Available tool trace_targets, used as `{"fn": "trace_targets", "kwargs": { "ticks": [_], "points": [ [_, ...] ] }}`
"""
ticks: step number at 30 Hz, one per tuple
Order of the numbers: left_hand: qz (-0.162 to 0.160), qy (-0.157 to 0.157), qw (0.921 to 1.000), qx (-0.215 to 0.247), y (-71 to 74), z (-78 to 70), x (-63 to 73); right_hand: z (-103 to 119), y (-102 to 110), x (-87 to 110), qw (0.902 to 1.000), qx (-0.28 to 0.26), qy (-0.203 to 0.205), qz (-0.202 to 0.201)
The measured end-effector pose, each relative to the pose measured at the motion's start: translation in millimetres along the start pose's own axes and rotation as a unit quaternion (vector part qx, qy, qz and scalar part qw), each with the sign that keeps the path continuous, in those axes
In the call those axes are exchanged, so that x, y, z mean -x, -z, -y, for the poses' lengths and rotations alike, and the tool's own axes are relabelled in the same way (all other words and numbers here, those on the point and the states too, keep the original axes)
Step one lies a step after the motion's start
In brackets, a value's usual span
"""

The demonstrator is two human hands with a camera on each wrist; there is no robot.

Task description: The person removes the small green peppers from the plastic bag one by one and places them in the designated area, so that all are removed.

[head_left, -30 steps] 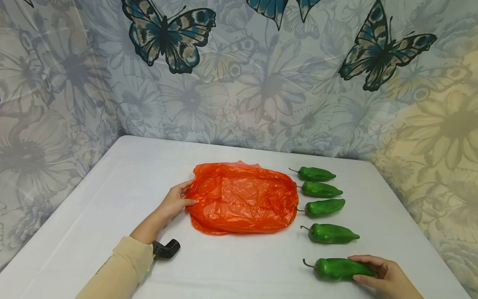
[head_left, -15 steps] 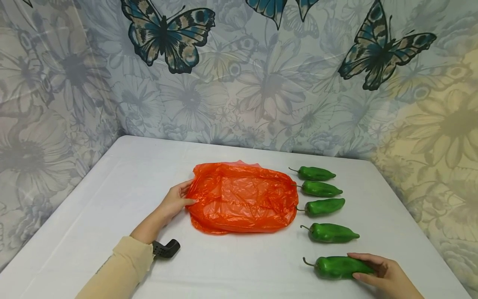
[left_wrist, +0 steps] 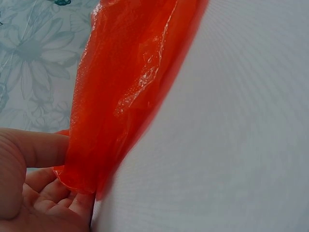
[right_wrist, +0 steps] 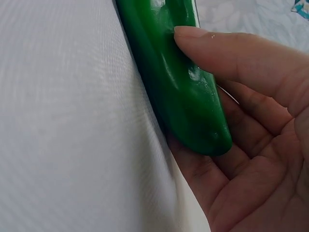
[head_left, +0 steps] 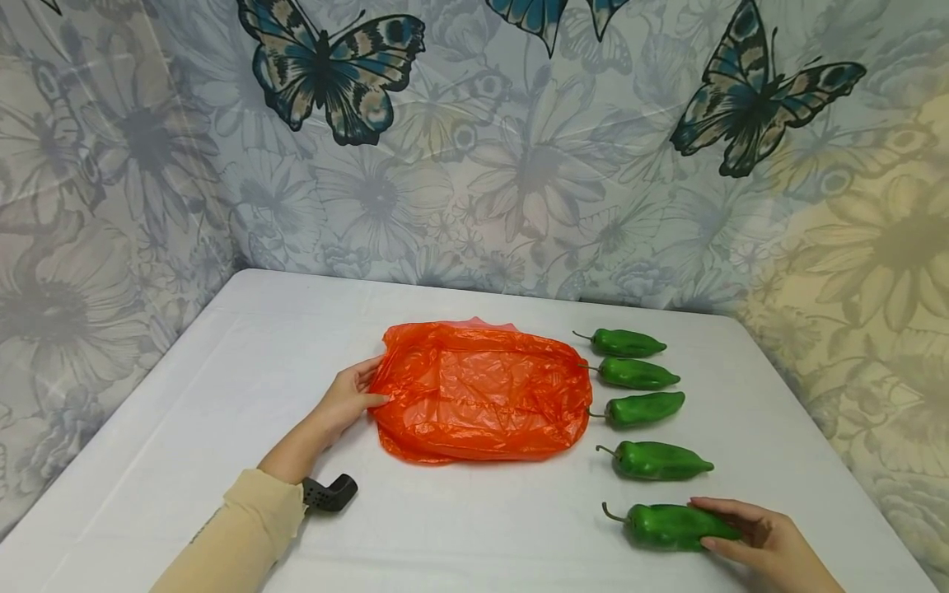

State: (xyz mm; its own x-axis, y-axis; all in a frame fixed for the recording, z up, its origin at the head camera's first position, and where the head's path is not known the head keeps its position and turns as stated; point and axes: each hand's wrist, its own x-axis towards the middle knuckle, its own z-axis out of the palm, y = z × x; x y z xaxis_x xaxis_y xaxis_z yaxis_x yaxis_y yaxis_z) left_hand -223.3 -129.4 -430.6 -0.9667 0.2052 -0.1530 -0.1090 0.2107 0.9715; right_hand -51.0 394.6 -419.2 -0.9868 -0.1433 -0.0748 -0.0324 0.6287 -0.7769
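My left hand [head_left: 347,401] pinches the left edge of an orange-red plastic bag [head_left: 489,395] that lies spread out at the table's middle. In the left wrist view the thumb presses the bag [left_wrist: 116,96] from one side, the fingers beneath. At the front right, my right hand [head_left: 767,539] grips the tip end of a green pepper [head_left: 670,527], its curved stem pointing left. The right wrist view shows the thumb on one side of this pepper [right_wrist: 178,82] and fingers behind it, close against the white cloth.
Several more green peppers lie in a column right of the bag, among them a nearer one [head_left: 660,460] and a farthest one [head_left: 626,342]. Some stems reach the bag's right edge. A black wrist device [head_left: 329,493] sits by the left sleeve. Patterned cloth walls [head_left: 534,181] border the white table [head_left: 296,313].
My right hand and the front pepper have shifted slightly away from the table's front edge. The left hand and the bag stay in place.
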Motion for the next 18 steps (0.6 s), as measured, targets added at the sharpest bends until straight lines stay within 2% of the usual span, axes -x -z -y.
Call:
{"fn": "trace_targets", "kwargs": {
  "ticks": [10,18],
  "points": [
    [0.002,0.002,1.0000,-0.004,1.1,1.1,-0.2,-0.2,-2.0,-2.4,1.0000,-0.005,0.003,-0.003],
    [0.001,0.001,1.0000,-0.002,1.2,2.2,0.3,2.6,0.6,-3.5,0.9991,-0.014,-0.038,-0.017]
  ]
}}
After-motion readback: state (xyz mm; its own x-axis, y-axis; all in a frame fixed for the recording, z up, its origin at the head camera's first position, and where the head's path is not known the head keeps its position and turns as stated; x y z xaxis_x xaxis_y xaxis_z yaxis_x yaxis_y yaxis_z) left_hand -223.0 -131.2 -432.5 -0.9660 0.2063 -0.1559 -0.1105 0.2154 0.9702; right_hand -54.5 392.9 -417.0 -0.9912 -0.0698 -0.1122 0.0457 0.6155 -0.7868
